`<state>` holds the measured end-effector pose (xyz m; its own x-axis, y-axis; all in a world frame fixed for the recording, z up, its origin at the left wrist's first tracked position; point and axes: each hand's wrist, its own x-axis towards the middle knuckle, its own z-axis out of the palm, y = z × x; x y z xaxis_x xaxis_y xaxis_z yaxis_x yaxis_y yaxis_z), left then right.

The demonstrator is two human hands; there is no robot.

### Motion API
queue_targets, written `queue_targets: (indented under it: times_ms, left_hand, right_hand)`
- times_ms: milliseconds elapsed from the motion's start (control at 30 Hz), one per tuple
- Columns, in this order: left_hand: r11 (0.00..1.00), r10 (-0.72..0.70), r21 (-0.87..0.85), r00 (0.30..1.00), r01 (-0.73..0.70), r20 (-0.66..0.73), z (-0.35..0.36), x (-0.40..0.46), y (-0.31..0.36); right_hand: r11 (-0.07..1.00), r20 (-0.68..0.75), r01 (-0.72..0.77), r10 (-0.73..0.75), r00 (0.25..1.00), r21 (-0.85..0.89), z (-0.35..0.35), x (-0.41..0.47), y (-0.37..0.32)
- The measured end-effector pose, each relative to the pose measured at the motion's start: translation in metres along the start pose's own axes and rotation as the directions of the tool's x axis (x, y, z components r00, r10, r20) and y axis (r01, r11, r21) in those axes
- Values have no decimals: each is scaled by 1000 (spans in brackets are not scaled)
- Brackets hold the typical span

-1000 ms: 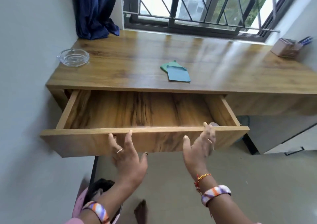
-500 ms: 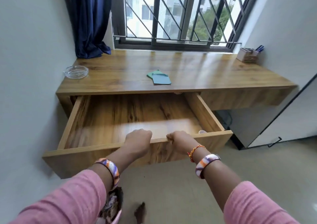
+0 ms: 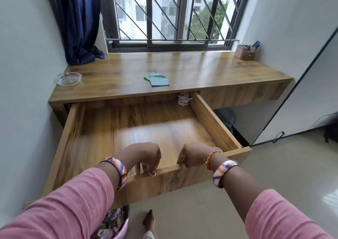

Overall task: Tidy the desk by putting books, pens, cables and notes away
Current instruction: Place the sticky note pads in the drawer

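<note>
The wooden drawer point(image 3: 215, 121) under the desk point(image 3: 182, 70) is pulled far out. My left hand point(image 3: 144, 156) and my right hand point(image 3: 193, 155) both curl over its front edge, fingers hooked inside. A coiled white cable point(image 3: 183, 99) lies at the drawer's back right corner, partly under the desktop. Green and teal paper notes point(image 3: 158, 79) lie on the desktop near its front edge. A small pen holder point(image 3: 245, 51) with blue pens stands at the desk's far right corner.
A glass ashtray point(image 3: 68, 78) sits at the desk's left. A blue curtain point(image 3: 80, 23) hangs at the back left by the barred window. A white cupboard door point(image 3: 301, 92) stands right. A pink bin point(image 3: 113, 224) is on the floor below the drawer.
Both hands went from open in front of the drawer to gripping its front edge. The drawer has come further out, and the white cable at its back is now visible.
</note>
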<state>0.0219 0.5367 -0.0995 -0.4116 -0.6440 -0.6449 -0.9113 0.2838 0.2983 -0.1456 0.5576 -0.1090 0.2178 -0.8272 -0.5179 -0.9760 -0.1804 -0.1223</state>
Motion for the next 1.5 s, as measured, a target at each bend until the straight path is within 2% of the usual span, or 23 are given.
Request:
queue_targets:
  times_ms: [67,167,200,300,467,800,1000,1133,1200,1267,1367,1433,1500]
  left_hand:
    - [1000,13,-14,997,-12,71,4,-2,3]
    - [1000,20,-21,986,-17,167,11,-1,7]
    - [999,26,-26,980,-22,195,14,-1,8]
    - [998,41,-51,965,-28,261,23,-1,8]
    - [994,67,-104,956,-39,286,28,0,2]
    - [985,133,-144,953,-97,271,30,7,-8]
    - [976,166,-195,920,-101,355,28,15,-16]
    - [995,100,-46,890,-89,445,15,26,-18]
    - [988,127,-124,932,-90,339,-8,39,-22]
    - [957,147,-272,978,-102,149,-40,53,-29]
    - [844,126,-513,987,-158,-96,-94,76,-43]
    - [653,97,-722,970,-229,-221,-130,92,-53]
    - [425,14,-846,936,-323,-350,-159,109,-60]
  right_hand:
    - [1000,56,-1,2,998,-19,1,-11,1]
    - [994,33,40,-37,999,-98,5,-18,12]
    - [993,81,62,-54,995,-98,7,-19,13]
    - [997,269,-53,37,962,51,14,-16,12]
    - [990,310,-88,49,950,114,16,-13,17]
    - [984,394,-66,-3,919,163,7,-12,11]
    - [976,443,-99,4,896,192,10,-3,13]
    - [935,501,-122,-66,863,334,4,11,25]
    - [908,466,-132,-76,881,398,-6,30,33]
    - [896,367,-116,-56,928,429,-25,52,38]
    - [861,193,-47,-59,979,506,-66,83,44]
    - [839,91,-2,-57,994,544,-95,110,51]
    - [828,-54,55,-30,998,558,-121,140,58]
